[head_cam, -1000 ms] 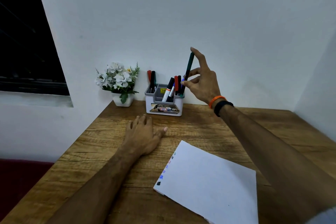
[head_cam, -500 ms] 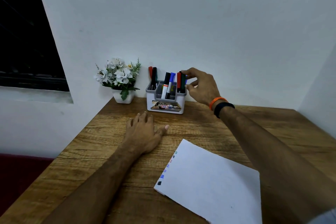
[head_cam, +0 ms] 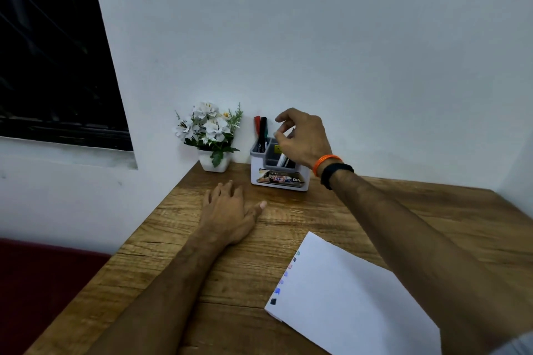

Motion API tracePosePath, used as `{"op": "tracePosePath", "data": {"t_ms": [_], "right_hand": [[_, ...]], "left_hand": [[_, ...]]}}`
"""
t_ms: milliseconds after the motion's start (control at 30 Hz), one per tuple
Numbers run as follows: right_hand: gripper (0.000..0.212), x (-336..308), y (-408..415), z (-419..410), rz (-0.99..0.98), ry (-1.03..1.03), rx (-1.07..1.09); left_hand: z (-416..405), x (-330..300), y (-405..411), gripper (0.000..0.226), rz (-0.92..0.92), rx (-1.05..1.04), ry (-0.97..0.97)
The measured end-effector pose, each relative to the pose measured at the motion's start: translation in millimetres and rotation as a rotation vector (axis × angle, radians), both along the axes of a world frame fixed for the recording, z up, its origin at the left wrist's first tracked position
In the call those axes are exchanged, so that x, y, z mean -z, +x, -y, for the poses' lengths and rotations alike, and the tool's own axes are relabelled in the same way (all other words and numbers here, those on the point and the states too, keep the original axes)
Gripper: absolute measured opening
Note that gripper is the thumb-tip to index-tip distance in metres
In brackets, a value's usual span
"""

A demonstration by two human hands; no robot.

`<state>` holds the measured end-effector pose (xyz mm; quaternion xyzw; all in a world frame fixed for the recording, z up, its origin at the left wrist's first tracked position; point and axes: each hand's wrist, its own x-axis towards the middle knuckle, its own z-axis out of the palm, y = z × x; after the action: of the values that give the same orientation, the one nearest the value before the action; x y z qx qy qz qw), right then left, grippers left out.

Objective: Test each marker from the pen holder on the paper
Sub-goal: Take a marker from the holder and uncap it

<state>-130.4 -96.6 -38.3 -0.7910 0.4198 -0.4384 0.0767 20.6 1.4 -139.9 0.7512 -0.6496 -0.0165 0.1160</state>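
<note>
A white and grey pen holder (head_cam: 261,174) stands at the back of the wooden table (head_cam: 317,210), against the wall. Red and black markers (head_cam: 261,131) stick up from its left compartment; more markers (head_cam: 284,161) show under my right hand (head_cam: 302,138). That hand hovers over the holder with its fingers loosely curled, thumb and forefinger apart and nothing visible between them; it hides the right-hand markers. My left hand (head_cam: 230,213) lies flat on the table in front of the holder. The white paper (head_cam: 354,297) lies at the front right, with several small colour marks (head_cam: 284,278) down its left edge.
A white pot of white flowers (head_cam: 213,135) stands left of the holder. The white wall rises just behind both. A dark window (head_cam: 54,52) is on the left, and the table's left edge drops to a dark red surface (head_cam: 43,277).
My right hand lowered the green marker into the holder, let go of it and shifted left over the holder. My left hand has stayed put.
</note>
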Motion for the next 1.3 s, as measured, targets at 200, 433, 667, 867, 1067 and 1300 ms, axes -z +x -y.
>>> {"op": "tracePosePath", "data": {"t_ms": [200,433,667,867,1067,1300], "right_hand": [[0.059,-12,32,21,-0.246,0.127,0.056],[0.056,-9,49,45,-0.386,0.174,0.125],[0.035,6,41,26,0.082,0.130,-0.001],[0.036,18,44,14,0.157,0.181,-0.013],[0.030,11,41,10,0.286,0.258,0.007],[0.024,-31,12,-20,0.694,0.251,-0.192]], "left_hand": [[-2,3,1,0.081,-0.003,-0.001,0.019],[-1,4,1,0.080,0.001,0.002,0.014],[-2,3,0,0.079,0.001,-0.002,0.013],[-3,2,-1,0.080,0.015,-0.003,0.023],[-3,2,-1,0.080,0.007,-0.001,0.030],[-6,0,-3,0.080,-0.016,-0.003,0.037]]}}
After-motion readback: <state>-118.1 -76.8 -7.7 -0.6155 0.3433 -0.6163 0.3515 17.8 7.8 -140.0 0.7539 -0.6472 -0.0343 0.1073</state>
